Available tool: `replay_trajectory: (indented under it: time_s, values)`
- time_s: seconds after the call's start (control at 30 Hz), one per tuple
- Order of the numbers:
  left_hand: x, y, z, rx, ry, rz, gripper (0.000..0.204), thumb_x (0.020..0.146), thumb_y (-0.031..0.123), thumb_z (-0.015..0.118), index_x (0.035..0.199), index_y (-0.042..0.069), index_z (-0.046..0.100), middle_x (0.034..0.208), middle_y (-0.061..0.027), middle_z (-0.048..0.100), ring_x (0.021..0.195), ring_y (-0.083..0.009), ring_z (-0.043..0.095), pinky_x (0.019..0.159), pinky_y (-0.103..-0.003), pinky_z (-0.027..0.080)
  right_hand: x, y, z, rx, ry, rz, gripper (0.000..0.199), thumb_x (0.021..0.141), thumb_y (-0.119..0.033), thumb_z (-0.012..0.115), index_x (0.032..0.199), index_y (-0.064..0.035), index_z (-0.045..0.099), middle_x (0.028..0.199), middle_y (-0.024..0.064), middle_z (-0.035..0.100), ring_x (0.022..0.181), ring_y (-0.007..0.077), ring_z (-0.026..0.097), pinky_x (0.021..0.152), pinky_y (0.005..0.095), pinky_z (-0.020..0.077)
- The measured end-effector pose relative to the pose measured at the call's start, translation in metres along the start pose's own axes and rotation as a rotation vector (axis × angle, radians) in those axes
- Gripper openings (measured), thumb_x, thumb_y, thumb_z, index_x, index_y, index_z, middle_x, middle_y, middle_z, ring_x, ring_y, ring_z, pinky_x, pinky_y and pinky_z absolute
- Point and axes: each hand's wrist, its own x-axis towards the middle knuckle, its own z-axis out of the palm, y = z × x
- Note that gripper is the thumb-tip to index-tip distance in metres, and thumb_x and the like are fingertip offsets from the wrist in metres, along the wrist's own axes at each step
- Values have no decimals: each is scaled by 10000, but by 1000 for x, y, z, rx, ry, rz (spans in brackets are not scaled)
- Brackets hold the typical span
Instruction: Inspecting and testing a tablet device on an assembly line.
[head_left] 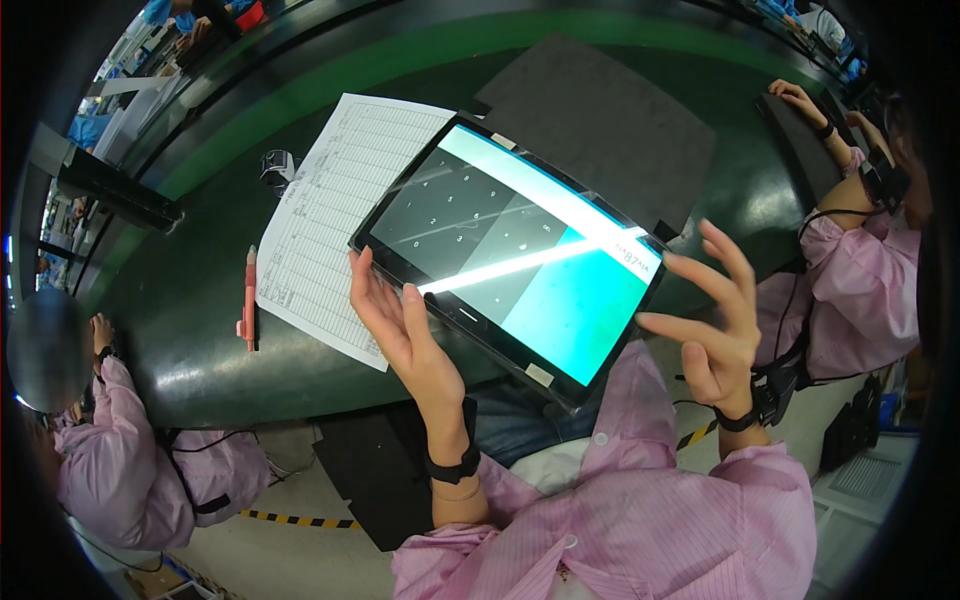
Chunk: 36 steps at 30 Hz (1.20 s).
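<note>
A black tablet [470, 230] is held tilted over the table's near edge. Its lit screen shows a calculator keypad, a bright teal area and a white glare streak. My left hand [420, 350] grips the tablet's lower left side, thumb by the front bezel and the other fingers partly hidden at its edge. At the right edge, my right hand [715, 320] has fingertips against the frame near the corner, with other fingers spread away from it. Pale tape pieces [539, 375] stick to the bezel.
A printed grid sheet [320, 230] lies left of the tablet on the dark green table [200, 330]. Beside it are a pink-red pen [249, 300] and a small silver-and-black device [277, 170]. A dark mat [600, 120] lies behind. People in pink sit at left and right.
</note>
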Motion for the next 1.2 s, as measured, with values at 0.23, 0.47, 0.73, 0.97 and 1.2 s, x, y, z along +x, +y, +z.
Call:
replay_trajectory:
  time_s: [0.23, 0.47, 0.73, 0.97, 1.2]
  values:
    - [0, 13, -4, 41, -14, 7, 524, 988, 59, 442, 1478, -14, 273, 1579, -189, 203, 1481, -287, 184, 1202, -450, 130, -50, -32, 43, 101, -47, -112, 450, 591, -352, 898, 554, -153, 496, 609, -35, 489, 649, 197, 518, 644, 338, 392]
    - [17, 9, -54, 1043, -63, 119, 533, 987, 155, 475, 1472, -7, 326, 1552, -178, 320, 1462, -370, 223, 1187, -478, 154, -40, -35, 72, 37, 8, -25, 357, 633, -331, 863, 583, -143, 563, 621, -40, 515, 673, 180, 519, 677, 338, 371]
    - [5, 15, -66, 1302, -110, 84, 546, 978, 229, 501, 1477, 52, 369, 1545, -156, 344, 1454, -355, 256, 1184, -515, 158, 50, 45, 85, -158, -150, 6, 377, 790, -309, 764, 553, -52, 623, 581, 47, 566, 640, 243, 487, 680, 377, 374]
    - [-7, 20, -79, 1195, -164, 159, 559, 951, 204, 540, 1464, 50, 382, 1536, -188, 336, 1435, -407, 257, 1159, -569, 156, 158, 136, 137, -113, -214, 61, 443, 835, -392, 722, 583, -34, 649, 593, 110, 601, 647, 300, 536, 638, 417, 429]
    - [-5, 21, -80, 1206, -193, 187, 559, 947, 263, 556, 1443, 47, 416, 1522, -184, 357, 1417, -391, 296, 1136, -613, 161, 252, 125, 245, -40, -173, 147, 404, 889, -416, 661, 762, -34, 693, 882, 139, 668, 955, 335, 557, 798, 449, 441]
